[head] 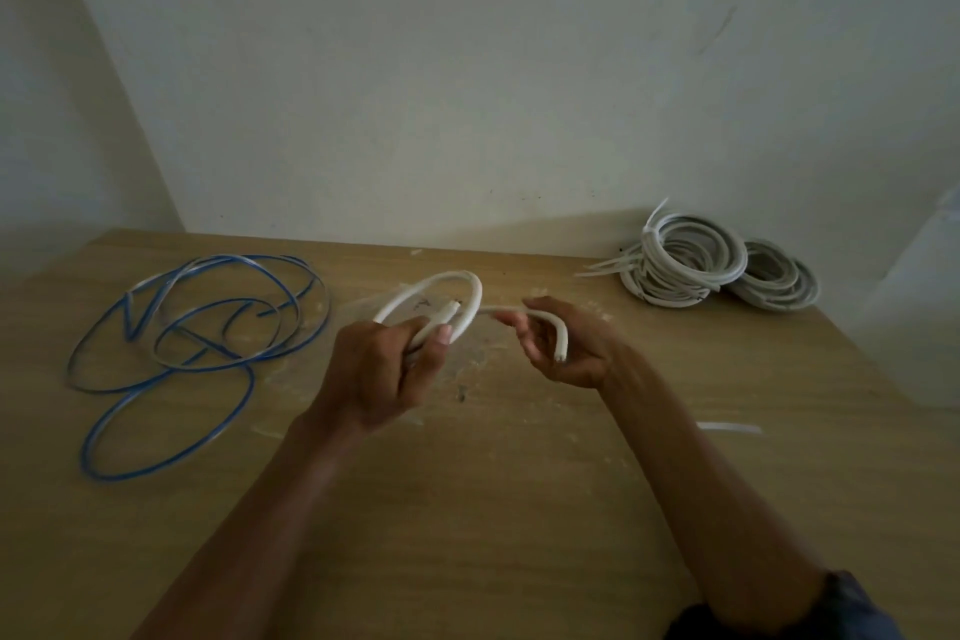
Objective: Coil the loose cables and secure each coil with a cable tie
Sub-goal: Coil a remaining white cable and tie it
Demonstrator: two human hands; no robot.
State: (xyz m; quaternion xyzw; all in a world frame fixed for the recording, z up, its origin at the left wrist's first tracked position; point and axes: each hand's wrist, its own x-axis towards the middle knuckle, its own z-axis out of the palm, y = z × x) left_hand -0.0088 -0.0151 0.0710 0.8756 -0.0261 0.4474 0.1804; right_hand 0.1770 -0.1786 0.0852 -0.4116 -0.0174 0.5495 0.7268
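Above the counter, the left grip is closed round the base of a white cable loop. The right grip curls round the cable's free end. To coil well, I would lay that tail along the loop at matching size, the left thumb pinning each turn without twisting. Farther off, the blue cable sprawls loose at left. Tied coils and spare cable ties wait far right.

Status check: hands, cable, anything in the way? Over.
Left hand gripping white cable loop; right hand holding its free end. Blue cable loose, uncoiled. Nothing blocking.
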